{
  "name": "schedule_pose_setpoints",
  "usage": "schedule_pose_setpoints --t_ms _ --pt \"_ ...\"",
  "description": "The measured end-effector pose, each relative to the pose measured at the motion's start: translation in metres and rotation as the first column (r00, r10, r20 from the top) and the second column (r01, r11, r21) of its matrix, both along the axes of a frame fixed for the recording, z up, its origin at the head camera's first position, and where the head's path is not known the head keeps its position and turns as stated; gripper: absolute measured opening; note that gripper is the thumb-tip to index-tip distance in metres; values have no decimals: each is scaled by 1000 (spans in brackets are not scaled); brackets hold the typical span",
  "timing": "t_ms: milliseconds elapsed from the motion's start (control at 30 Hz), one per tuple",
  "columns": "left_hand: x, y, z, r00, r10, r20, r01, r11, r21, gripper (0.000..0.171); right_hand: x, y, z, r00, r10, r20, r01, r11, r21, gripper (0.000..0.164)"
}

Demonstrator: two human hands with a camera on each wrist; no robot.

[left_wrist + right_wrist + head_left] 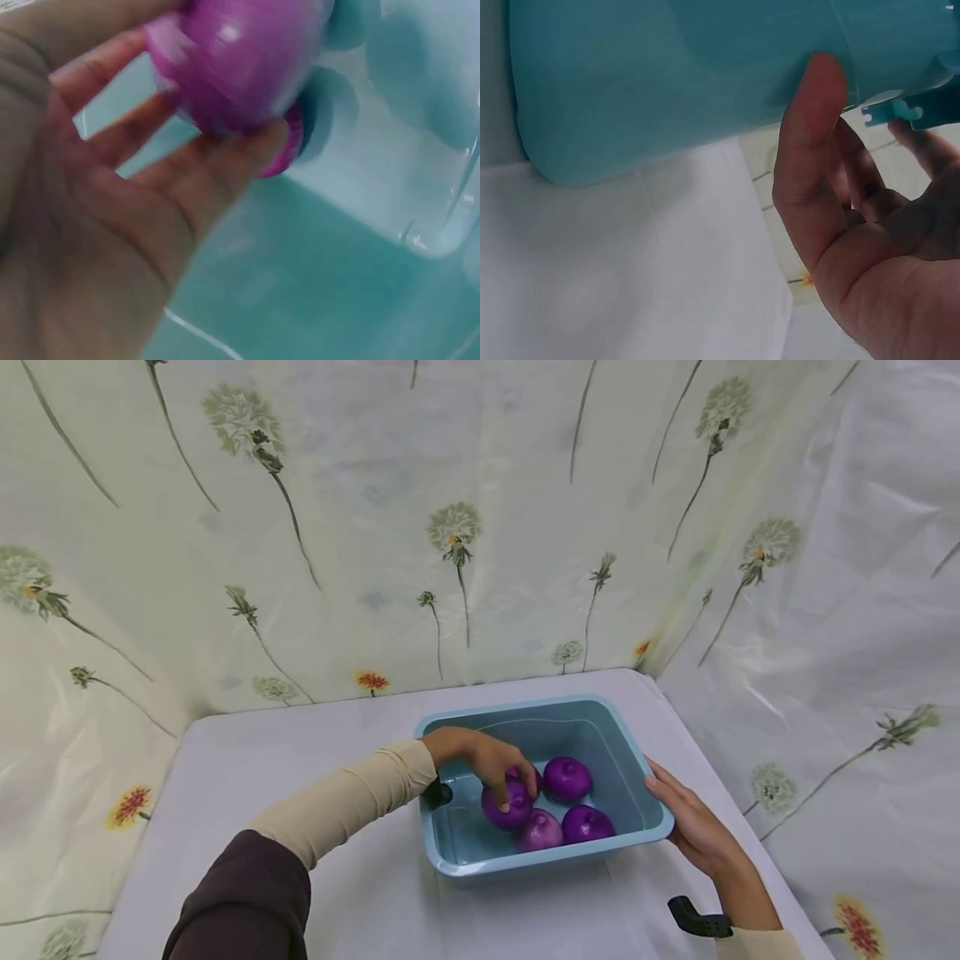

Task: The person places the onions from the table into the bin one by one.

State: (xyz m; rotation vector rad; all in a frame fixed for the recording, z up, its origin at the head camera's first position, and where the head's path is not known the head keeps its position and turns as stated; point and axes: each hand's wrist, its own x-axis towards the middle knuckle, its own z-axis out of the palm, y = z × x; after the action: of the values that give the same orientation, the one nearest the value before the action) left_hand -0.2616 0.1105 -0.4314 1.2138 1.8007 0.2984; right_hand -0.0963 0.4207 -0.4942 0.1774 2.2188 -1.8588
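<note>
My left hand (pixel 491 762) reaches down into a light blue plastic tub (pixel 555 853) and holds a purple onion (pixel 497 816) between thumb and fingers. In the left wrist view that glossy onion (pixel 240 60) is blurred, with a bit of another pinkish-purple thing behind the fingertips. Other onions lie close by on the tub floor: a dark purple onion (pixel 567 779), a second dark one (pixel 587 824), a paler onion (pixel 540 833), and one partly hidden by my hand. My right hand (pixel 699 828) grips the tub's right rim, its thumb against the outer wall (pixel 667 90).
The tub stands on a table with a white cloth (pixel 360 893). Dandelion-printed sheeting (pixel 360 543) hangs behind and along both sides. Black straps with camera mounts sit at both wrists, the right mount (pixel 693 920) in front of the tub's right corner.
</note>
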Motion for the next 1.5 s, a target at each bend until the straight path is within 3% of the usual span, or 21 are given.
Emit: schedule_pose_setpoints --t_ms 200,333,500,633,800,1100,1367,1500 --pt "-1 4 -13 999 -46 13 47 994 -103 47 0 -3 -4 1000 -3 8 3 1000 -11 61" --pt "2 5 -22 994 -83 68 92 985 -149 47 0 -5 -6 1000 -8 11 8 1000 -22 60" --pt "6 6 -32 987 -62 146 91 976 -196 46 1 -5 -5 1000 -9 8 10 1000 -18 61" --pt "8 8 -37 985 -55 166 91 972 -216 46 0 -2 -3 1000 -5 4 5 1000 -8 60" --pt "11 13 -41 985 -51 164 90 966 -243 44 -2 2 0 1000 -8 -8 8 1000 0 59" --pt "16 19 -43 993 -88 81 108 952 -287 41 -2 1 -1 1000 -14 -20 13 1000 -26 59" --pt "17 23 -48 989 -98 112 129 941 -312 43 1 1 -4 999 -39 -2 39 999 -31 60" --pt "16 23 -50 991 -66 118 100 944 -316 44 0 3 -6 999 -33 -19 33 999 -23 58"
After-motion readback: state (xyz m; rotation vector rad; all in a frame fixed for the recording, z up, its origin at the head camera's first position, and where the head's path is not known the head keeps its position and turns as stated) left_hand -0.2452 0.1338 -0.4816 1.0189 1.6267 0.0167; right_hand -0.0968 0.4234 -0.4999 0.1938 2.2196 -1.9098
